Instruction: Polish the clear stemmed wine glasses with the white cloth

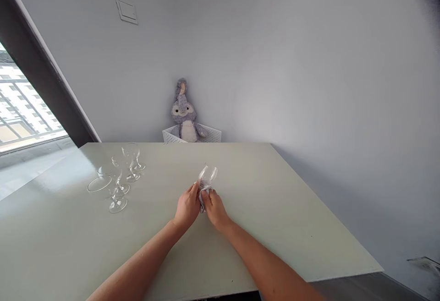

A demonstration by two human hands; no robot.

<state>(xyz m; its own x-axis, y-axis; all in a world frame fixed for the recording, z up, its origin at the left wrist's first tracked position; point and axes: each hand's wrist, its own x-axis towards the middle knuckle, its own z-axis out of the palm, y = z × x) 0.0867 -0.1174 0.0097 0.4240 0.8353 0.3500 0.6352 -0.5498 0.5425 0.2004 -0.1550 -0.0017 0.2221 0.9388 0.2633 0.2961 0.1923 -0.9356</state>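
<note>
A clear glass (208,176) is held up over the middle of the table, its bowl pointing away from me. My left hand (187,205) is closed around its near left side. On the right, my right hand (215,207) is closed on a whitish cloth (202,207) pressed against the same glass. The fingers and cloth hide the near part of the glass, so its stem and foot cannot be made out. To the left, several clear stemmed glasses (118,205) stand upright in a slanting row, apart from my hands.
The pale table (268,209) ends at a near edge below my forearms and a slanting right edge. Behind it, a grey plush toy (184,111) sits in a white perforated basket (215,134) by the wall. A light switch (127,10) and window (24,104) are at left.
</note>
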